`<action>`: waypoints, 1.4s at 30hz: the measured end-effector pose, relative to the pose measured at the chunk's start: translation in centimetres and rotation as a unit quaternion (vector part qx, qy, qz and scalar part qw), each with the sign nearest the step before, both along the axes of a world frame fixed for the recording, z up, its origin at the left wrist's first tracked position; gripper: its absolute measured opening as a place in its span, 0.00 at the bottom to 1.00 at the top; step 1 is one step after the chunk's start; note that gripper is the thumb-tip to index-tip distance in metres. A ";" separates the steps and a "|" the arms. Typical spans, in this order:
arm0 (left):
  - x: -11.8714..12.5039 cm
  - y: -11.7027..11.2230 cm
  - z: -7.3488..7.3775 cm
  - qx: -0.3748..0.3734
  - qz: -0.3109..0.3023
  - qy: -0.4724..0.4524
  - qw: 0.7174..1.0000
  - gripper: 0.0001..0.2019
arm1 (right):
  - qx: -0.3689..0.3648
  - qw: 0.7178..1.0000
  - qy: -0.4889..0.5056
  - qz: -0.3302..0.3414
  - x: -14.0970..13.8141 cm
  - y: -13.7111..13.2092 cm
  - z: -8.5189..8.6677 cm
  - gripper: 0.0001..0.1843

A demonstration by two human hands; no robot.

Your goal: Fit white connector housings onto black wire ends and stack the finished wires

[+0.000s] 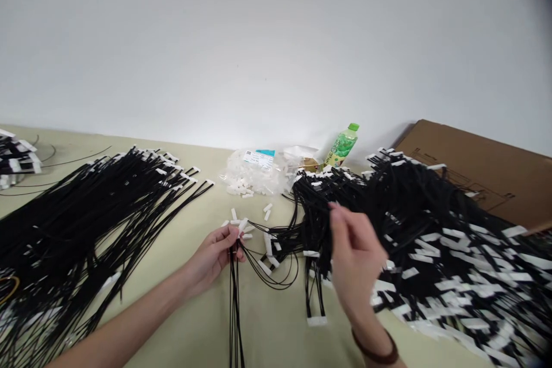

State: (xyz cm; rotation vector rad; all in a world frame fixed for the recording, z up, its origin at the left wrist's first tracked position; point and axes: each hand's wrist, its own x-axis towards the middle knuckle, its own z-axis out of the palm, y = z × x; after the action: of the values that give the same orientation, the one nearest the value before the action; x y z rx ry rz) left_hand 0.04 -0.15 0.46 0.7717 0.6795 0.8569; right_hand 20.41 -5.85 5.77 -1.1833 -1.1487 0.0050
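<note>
My left hand [224, 247] is closed around the top of several thin black cables [234, 305], just below a white connector [242, 226]. The cables hang down toward the table's front edge. My right hand [356, 247] is slightly blurred, raised in front of the right-hand pile of black cables [401, 201]. Its thumb and fingertips are pinched together, and whatever is between them is hard to make out against the dark pile. Between the hands, looped cables [284, 282] with white ends curl on the table. A few loose white connectors [268, 210] lie just beyond my left hand.
Another large bundle of black cables [86, 213] with white ends covers the left. At the back stand a clear plastic bag [254, 172] of white connectors and a leaning green-capped bottle [342, 145]. A brown cardboard box [483, 172] sits at the right, against the wall.
</note>
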 end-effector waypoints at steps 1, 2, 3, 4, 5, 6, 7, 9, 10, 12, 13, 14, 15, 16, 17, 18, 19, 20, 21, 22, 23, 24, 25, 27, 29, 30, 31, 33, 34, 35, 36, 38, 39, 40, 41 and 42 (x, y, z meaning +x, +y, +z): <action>0.0 0.0 -0.1 0.001 -0.001 -0.001 1.000 0.08 | -0.007 0.995 -0.096 0.026 -1.0 -0.1 -0.5 0.04; 0.0 0.0 -0.1 0.002 -0.002 -0.003 1.000 0.08 | -0.008 0.985 -0.165 0.054 -2.1 -0.2 -1.1 0.05; 0.0 0.0 -0.1 0.003 -0.006 -0.005 1.000 0.08 | -0.005 0.976 -0.207 0.068 -3.1 -0.3 -1.7 0.06; 0.1 0.0 -0.2 0.006 -0.011 -0.006 1.000 0.08 | -0.010 0.968 -0.238 0.075 -4.0 -0.3 -2.2 0.07; 0.1 0.0 -0.2 0.008 -0.018 -0.007 1.000 0.08 | -0.020 0.962 -0.259 0.080 -4.7 -0.3 -2.7 0.07; 0.1 0.0 -0.2 0.012 -0.024 -0.008 1.000 0.08 | -0.027 0.958 -0.272 0.080 -5.2 -0.3 -3.0 0.08; 0.1 -0.1 -0.2 0.015 -0.029 -0.008 0.999 0.08 | -0.032 0.956 -0.283 0.077 -5.5 -0.3 -3.3 0.08; 0.1 -0.1 -0.2 0.019 -0.036 -0.011 0.999 0.08 | -0.034 0.953 -0.293 0.069 -5.8 -0.3 -3.5 0.09; 0.1 -0.1 -0.2 0.021 -0.037 -0.013 0.999 0.08 | -0.032 0.953 -0.294 0.067 -5.8 -0.3 -3.5 0.09; 0.1 -0.1 -0.2 0.021 -0.036 -0.016 0.999 0.08 | -0.033 0.954 -0.292 0.066 -5.7 -0.3 -3.4 0.09; 0.1 -0.1 -0.1 0.020 -0.035 -0.016 0.999 0.08 | -0.034 0.954 -0.290 0.067 -5.6 -0.3 -3.4 0.09; 0.1 -0.2 0.0 0.020 -0.035 -0.016 0.999 0.08 | -0.037 0.954 -0.289 0.068 -5.5 -0.3 -3.4 0.09; 0.1 -0.2 0.0 0.019 -0.036 -0.015 0.999 0.08 | -0.040 0.955 -0.287 0.068 -5.5 -0.3 -3.4 0.09; 0.1 -0.2 0.1 0.018 -0.036 -0.014 0.999 0.08 | -0.041 0.955 -0.286 0.069 -5.5 -0.2 -3.5 0.09; 0.1 -0.2 0.1 0.019 -0.037 -0.013 0.999 0.08 | -0.042 0.955 -0.285 0.069 -5.5 -0.2 -3.5 0.09; 0.1 -0.2 0.1 0.020 -0.038 -0.011 0.999 0.08 | -0.043 0.955 -0.284 0.068 -5.5 -0.2 -3.6 0.09; 0.1 -0.2 0.1 0.021 -0.038 -0.010 0.999 0.08 | -0.043 0.956 -0.283 0.067 -5.5 -0.2 -3.6 0.09; 0.0 -0.2 0.1 0.022 -0.039 -0.008 0.999 0.08 | -0.043 0.956 -0.283 0.066 -5.5 -0.2 -3.6 0.09; 0.0 -0.2 0.1 0.024 -0.040 -0.006 0.999 0.08 | -0.042 0.956 -0.283 0.064 -5.4 -0.2 -3.6 0.09; 0.0 -0.2 0.0 0.025 -0.041 -0.006 0.999 0.08 | -0.041 0.956 -0.282 0.063 -5.4 -0.2 -3.7 0.09; 0.0 -0.2 0.0 0.025 -0.042 -0.005 0.999 0.08 | -0.042 0.956 -0.283 0.062 -5.4 -0.2 -3.7 0.09; 0.0 -0.2 -0.1 0.026 -0.043 -0.006 0.999 0.08 | -0.042 0.956 -0.283 0.062 -5.4 -0.2 -3.7 0.09; 0.0 -0.2 -0.1 0.027 -0.043 -0.006 0.999 0.08 | -0.043 0.956 -0.284 0.063 -5.4 -0.2 -3.7 0.09; 0.0 -0.2 -0.1 0.029 -0.043 -0.007 0.999 0.09 | -0.045 0.955 -0.285 0.064 -5.4 -0.1 -3.7 0.08; 0.0 -0.2 -0.1 0.031 -0.045 -0.007 0.998 0.09 | -0.051 0.956 -0.281 0.068 -5.4 -0.1 -3.7 0.09; 0.0 -0.2 -0.1 0.032 -0.047 -0.006 0.998 0.09 | -0.055 0.957 -0.275 0.071 -5.5 -0.1 -3.7 0.09; 0.0 -0.2 0.0 0.033 -0.048 -0.005 0.998 0.09 | -0.061 0.959 -0.267 0.076 -5.5 -0.2 -3.7 0.09; 0.0 -0.2 0.0 0.038 -0.051 -0.002 0.998 0.08 | -0.076 0.961 -0.250 0.087 -5.5 -0.2 -3.7 0.10; 0.0 -0.2 0.1 0.041 -0.053 0.001 0.998 0.08 | -0.084 0.962 -0.243 0.091 -5.5 -0.2 -3.7 0.10; 0.0 -0.3 0.1 0.046 -0.053 0.005 0.998 0.08 | -0.091 0.962 -0.239 0.093 -5.5 -0.3 -3.7 0.10; 0.0 -0.3 0.1 0.051 -0.054 0.009 0.997 0.08 | -0.098 0.962 -0.239 0.093 -5.5 -0.3 -3.7 0.11; 0.0 -0.3 0.1 0.062 -0.055 0.016 0.996 0.08 | -0.105 0.958 -0.252 0.089 -5.6 -0.3 -3.7 0.12; 0.0 -0.3 0.1 0.067 -0.056 0.020 0.996 0.08 | -0.107 0.955 -0.262 0.087 -5.6 -0.3 -3.7 0.13; 0.0 -0.3 0.1 0.071 -0.057 0.023 0.996 0.08 | -0.108 0.952 -0.273 0.086 -5.6 -0.3 -3.7 0.13; 0.0 -0.4 0.1 0.074 -0.060 0.027 0.995 0.09 | -0.108 0.949 -0.282 0.085 -5.6 -0.3 -3.6 0.13; 0.0 -0.4 0.2 0.076 -0.062 0.030 0.995 0.09 | -0.106 0.947 -0.290 0.083 -5.6 -0.3 -3.6 0.13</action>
State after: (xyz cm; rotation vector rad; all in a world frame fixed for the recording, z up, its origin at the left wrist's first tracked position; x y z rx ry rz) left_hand 0.02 -0.51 0.62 0.9699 0.6172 0.7811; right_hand 14.78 -6.10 2.14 -1.3156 -1.8023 -0.0997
